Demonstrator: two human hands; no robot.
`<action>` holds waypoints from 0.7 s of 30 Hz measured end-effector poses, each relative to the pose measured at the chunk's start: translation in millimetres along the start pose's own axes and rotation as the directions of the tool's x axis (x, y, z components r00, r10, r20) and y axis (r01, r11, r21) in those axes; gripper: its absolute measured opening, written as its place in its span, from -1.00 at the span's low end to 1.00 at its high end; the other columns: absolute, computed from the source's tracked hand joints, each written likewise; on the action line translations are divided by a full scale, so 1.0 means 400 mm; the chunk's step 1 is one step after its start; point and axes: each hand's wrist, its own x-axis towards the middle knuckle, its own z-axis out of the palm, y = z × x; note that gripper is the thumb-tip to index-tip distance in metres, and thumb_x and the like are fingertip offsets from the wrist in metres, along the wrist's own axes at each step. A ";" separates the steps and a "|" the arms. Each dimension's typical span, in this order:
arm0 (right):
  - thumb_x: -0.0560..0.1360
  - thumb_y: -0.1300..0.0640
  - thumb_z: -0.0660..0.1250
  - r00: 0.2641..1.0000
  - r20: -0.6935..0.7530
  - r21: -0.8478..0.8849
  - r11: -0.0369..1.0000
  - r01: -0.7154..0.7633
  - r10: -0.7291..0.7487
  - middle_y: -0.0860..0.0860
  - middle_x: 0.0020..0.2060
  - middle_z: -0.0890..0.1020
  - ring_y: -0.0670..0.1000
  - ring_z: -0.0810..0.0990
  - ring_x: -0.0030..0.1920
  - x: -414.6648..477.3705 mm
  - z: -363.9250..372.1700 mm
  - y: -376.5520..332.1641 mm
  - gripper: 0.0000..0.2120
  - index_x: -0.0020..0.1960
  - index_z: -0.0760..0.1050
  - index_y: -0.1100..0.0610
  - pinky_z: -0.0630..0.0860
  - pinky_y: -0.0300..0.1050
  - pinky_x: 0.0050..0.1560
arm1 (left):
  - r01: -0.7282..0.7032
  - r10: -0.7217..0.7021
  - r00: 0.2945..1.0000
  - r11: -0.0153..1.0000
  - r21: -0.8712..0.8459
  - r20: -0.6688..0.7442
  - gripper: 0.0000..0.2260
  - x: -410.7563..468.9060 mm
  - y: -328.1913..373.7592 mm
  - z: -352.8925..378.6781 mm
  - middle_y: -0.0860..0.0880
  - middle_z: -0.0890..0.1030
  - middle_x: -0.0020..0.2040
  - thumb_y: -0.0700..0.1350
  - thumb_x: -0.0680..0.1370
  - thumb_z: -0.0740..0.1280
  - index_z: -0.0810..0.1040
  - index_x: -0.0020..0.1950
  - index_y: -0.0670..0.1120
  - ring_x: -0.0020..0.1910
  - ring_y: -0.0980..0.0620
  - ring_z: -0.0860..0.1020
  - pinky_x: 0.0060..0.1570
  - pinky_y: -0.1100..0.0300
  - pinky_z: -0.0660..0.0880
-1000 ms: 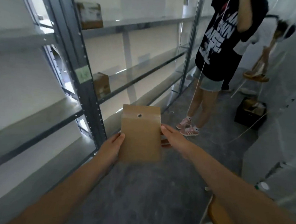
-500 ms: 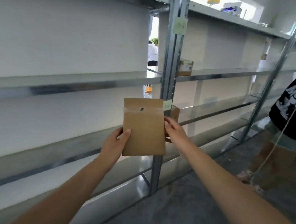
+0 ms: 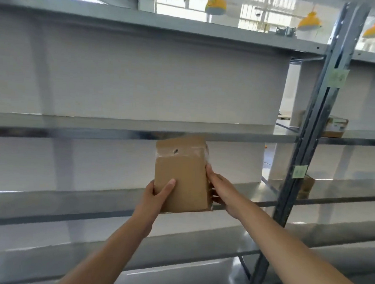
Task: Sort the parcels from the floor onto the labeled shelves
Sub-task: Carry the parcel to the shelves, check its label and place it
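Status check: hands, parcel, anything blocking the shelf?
Left hand and right hand both gripping flat brown cardboard parcel. Parcel raised before grey metal shelf, not placed. Nothing blocking.

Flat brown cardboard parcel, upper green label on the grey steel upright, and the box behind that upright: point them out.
Flat brown cardboard parcel [image 3: 181, 181]: head view, front face.
Upper green label [image 3: 338, 77]: head view, centre.
Brown cardboard box [image 3: 336, 127]: head view, visible side.

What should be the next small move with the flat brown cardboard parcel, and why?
Probably push the flat brown cardboard parcel forward onto the grey metal shelf behind it. The left hand and the right hand hold it upright in front of that bare level, not yet resting on it.
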 end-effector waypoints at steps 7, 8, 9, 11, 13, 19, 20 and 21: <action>0.30 -0.48 0.31 0.997 0.031 0.057 0.996 0.072 -0.074 0.05 0.22 0.55 0.07 0.54 0.21 0.000 0.182 -0.030 -0.15 0.36 0.37 0.07 0.51 0.09 0.27 | -0.047 0.046 0.996 0.999 -0.021 -0.077 -0.53 -0.032 -0.006 -0.202 -0.01 0.60 0.25 0.19 0.56 0.37 0.45 0.39 0.02 0.18 0.00 0.59 0.15 0.05 0.57; 0.29 -0.46 0.34 0.995 0.044 0.091 0.993 0.080 -0.084 0.03 0.23 0.55 0.05 0.53 0.22 -0.003 0.200 -0.033 -0.18 0.35 0.35 0.05 0.51 0.10 0.29 | -0.071 0.066 0.992 0.997 -0.043 -0.103 -0.56 -0.036 -0.001 -0.218 -0.02 0.60 0.27 0.16 0.57 0.37 0.45 0.40 0.04 0.18 0.01 0.59 0.11 0.10 0.57; 0.28 -0.44 0.36 0.994 0.060 0.118 0.989 0.086 -0.094 0.02 0.23 0.54 0.04 0.53 0.22 -0.007 0.216 -0.037 -0.20 0.34 0.34 0.02 0.51 0.10 0.29 | -0.098 0.089 0.988 0.993 -0.064 -0.124 -0.55 -0.039 0.001 -0.232 -0.03 0.59 0.29 0.13 0.57 0.38 0.43 0.43 0.07 0.19 0.01 0.60 0.10 0.11 0.58; 0.28 -0.41 0.39 0.990 0.090 0.155 0.984 0.093 -0.108 0.01 0.24 0.53 0.03 0.52 0.22 -0.014 0.242 -0.046 -0.20 0.35 0.30 0.00 0.51 0.08 0.28 | -0.137 0.124 0.981 0.988 -0.076 -0.150 -0.49 -0.043 0.002 -0.257 -0.04 0.54 0.37 0.11 0.58 0.37 0.36 0.51 0.14 0.26 -0.02 0.56 0.18 0.04 0.58; 0.33 -0.37 0.40 0.984 0.124 0.176 0.979 0.102 -0.125 0.00 0.23 0.52 0.01 0.53 0.21 -0.017 0.269 -0.051 -0.25 0.37 0.27 -0.02 0.54 0.03 0.22 | -0.184 0.173 0.969 0.982 -0.050 -0.178 -0.52 -0.045 0.002 -0.276 -0.03 0.46 0.42 0.08 0.62 0.32 0.32 0.53 0.21 0.33 -0.06 0.50 0.16 0.05 0.57; 0.64 -0.20 0.11 0.985 0.041 0.159 0.975 0.157 -0.166 0.02 0.12 0.60 0.05 0.60 0.11 -0.003 0.342 -0.070 -0.63 0.26 0.42 0.02 0.57 -0.08 -0.08 | -0.188 0.174 0.946 0.982 -0.027 -0.275 -0.69 -0.058 0.000 -0.333 -0.04 0.49 0.38 0.06 0.67 0.25 0.50 0.40 0.28 0.28 -0.09 0.54 0.11 -0.04 0.62; 0.67 -0.17 0.07 0.988 0.022 0.162 0.975 0.150 -0.156 0.04 0.09 0.63 0.08 0.63 0.08 0.001 0.349 -0.078 -0.63 0.22 0.48 0.05 0.58 -0.07 -0.10 | -0.165 0.147 0.949 0.985 -0.043 -0.278 -0.69 -0.061 0.002 -0.344 -0.04 0.52 0.38 0.05 0.67 0.25 0.52 0.42 0.24 0.28 -0.08 0.55 0.08 0.02 0.61; 0.68 -0.13 0.06 0.988 0.021 0.160 0.976 0.145 -0.150 0.07 0.06 0.66 0.10 0.66 0.04 0.003 0.355 -0.086 -0.63 0.19 0.52 0.07 0.58 -0.07 -0.13 | -0.147 0.125 0.952 0.987 -0.059 -0.280 -0.68 -0.063 0.002 -0.355 -0.04 0.55 0.37 0.03 0.68 0.26 0.52 0.43 0.20 0.28 -0.06 0.56 0.07 0.09 0.58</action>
